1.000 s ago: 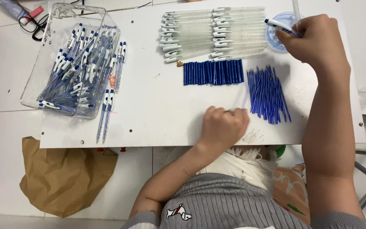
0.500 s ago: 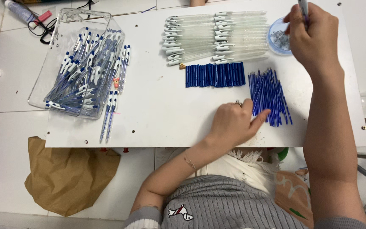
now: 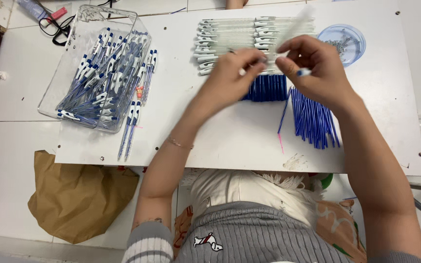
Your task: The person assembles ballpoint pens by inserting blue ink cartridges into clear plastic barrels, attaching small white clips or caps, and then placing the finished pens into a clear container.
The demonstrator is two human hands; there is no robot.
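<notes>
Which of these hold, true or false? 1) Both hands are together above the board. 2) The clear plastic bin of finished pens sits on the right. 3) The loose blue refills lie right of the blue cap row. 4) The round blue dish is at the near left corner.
1) Left hand and right hand meet over the white board, working a clear pen barrel: true.
2) False: the clear plastic bin of finished pens sits on the left.
3) Loose blue refills lie right of the blue cap row: true.
4) False: the round blue dish is at the far right corner.
</notes>
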